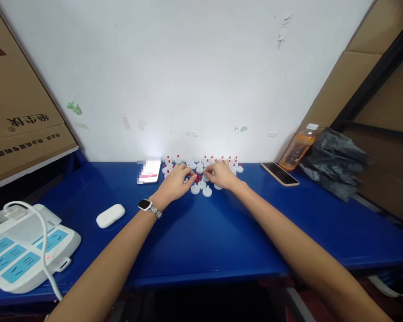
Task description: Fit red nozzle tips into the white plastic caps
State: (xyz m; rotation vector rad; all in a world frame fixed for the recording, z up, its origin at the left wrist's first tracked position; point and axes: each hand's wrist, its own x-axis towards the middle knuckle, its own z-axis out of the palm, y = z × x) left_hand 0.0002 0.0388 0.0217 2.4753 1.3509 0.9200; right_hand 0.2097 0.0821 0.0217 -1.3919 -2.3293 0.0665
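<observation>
Several small white plastic caps (201, 184), some with red tips, lie in a cluster on the blue table (221, 232) near the white wall. My left hand (176, 181) and my right hand (221, 175) both reach into the cluster, knuckles up, fingers curled together. Their fingertips nearly meet over a few tiny red pieces (198, 178) between them. Each hand seems to pinch a small part, too small to name. A watch (145, 205) sits on my left wrist.
A card (149, 171) lies left of the caps. A white earbud case (110, 215) and a white power strip (23, 250) sit at front left. A phone (280, 173), an orange drink bottle (297, 147) and a black bag (337, 163) are at right. Cardboard boxes (16, 112) flank both sides.
</observation>
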